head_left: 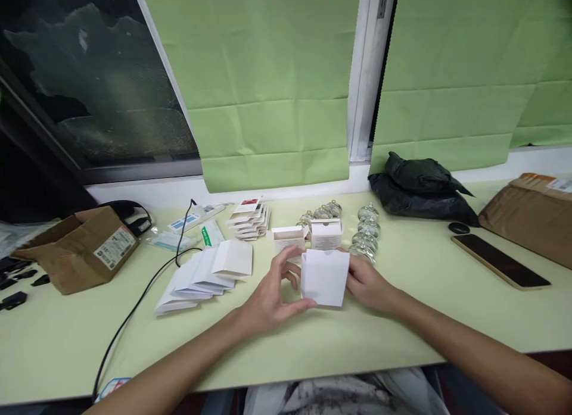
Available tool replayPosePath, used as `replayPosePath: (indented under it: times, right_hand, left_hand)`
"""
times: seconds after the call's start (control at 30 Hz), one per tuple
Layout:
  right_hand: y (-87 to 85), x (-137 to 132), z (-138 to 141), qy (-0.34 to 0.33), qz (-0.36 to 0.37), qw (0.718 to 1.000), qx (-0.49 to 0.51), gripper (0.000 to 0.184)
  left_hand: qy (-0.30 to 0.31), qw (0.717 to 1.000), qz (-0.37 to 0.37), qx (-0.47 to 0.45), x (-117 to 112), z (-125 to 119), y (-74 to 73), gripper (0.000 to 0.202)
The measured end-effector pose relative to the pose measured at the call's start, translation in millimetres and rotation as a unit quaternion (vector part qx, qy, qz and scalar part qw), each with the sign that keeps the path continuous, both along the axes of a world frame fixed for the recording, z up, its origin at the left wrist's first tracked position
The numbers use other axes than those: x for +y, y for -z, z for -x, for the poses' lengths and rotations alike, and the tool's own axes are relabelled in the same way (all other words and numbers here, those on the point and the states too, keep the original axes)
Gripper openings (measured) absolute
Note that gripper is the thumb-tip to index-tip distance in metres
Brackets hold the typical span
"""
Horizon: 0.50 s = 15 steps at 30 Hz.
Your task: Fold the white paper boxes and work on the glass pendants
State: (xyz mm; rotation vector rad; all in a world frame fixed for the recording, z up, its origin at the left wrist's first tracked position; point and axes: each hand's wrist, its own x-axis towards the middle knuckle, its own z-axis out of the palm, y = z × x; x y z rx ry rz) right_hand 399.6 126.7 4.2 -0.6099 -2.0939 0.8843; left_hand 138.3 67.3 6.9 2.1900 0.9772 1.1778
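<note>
A small white cardboard box is held up over the front middle of the table, a plain face toward me. My left hand spans its left side, thumb at the lower corner and index finger near the top. Gripping the right edge is my right hand, its fingertips partly hidden behind the box. Just beyond stand two small boxes, one with an open top and another with printed text. Glass jars with knobbed lids form a row to the right, and more jars sit behind the boxes.
Folded flat white boxes lie fanned out at left, with a stack of printed cards behind. A black cable crosses the table beside an opened brown carton. At right are black plastic bags, a phone and a brown parcel.
</note>
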Motion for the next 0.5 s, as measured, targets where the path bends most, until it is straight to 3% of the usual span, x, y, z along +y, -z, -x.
replayPosePath:
  times: [0.1,0.17,0.33,0.5]
  right_hand:
    - [3.2,-4,2,0.021,-0.017,0.999,-0.046,0.023]
    - [4.3,-7,4,0.021,0.001,0.999,-0.05,0.026]
    - [6.0,-5,4,-0.031,0.133,0.99,0.018,0.042]
    - [6.7,0,4,-0.016,0.123,0.992,-0.006,0.038]
  left_hand:
    - [-0.035,0.996,0.079,0.028,0,-3,5.0,0.055]
    - [-0.057,0.992,0.107,0.036,2,-3,5.9,0.041]
    - [-0.094,0.987,0.132,-0.02,11,-3,6.2,0.041]
    - [-0.091,0.983,0.155,-0.043,14,-3,6.2,0.046]
